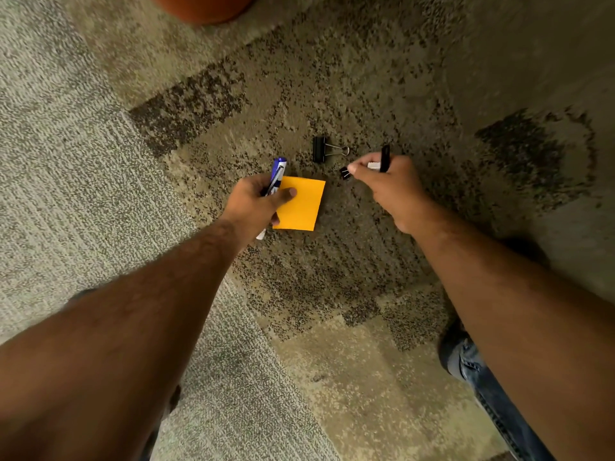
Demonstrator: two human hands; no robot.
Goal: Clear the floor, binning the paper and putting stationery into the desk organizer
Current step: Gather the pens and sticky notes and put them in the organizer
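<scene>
My left hand (258, 202) grips a blue and white marker (277, 171) together with an orange sticky-note pad (304, 206), thumb pressed on the pad. My right hand (391, 186) holds a black pen (385, 158) and something white, and its fingertips pinch a small black binder clip (345, 173). A larger black binder clip (320, 149) with silver handles lies on the carpet just beyond both hands, touched by neither.
Patterned beige and dark carpet (332, 277) covers the floor. An orange-red rounded object (203, 8) sits at the top edge. My jeans leg and dark shoe (466, 357) stand at the lower right.
</scene>
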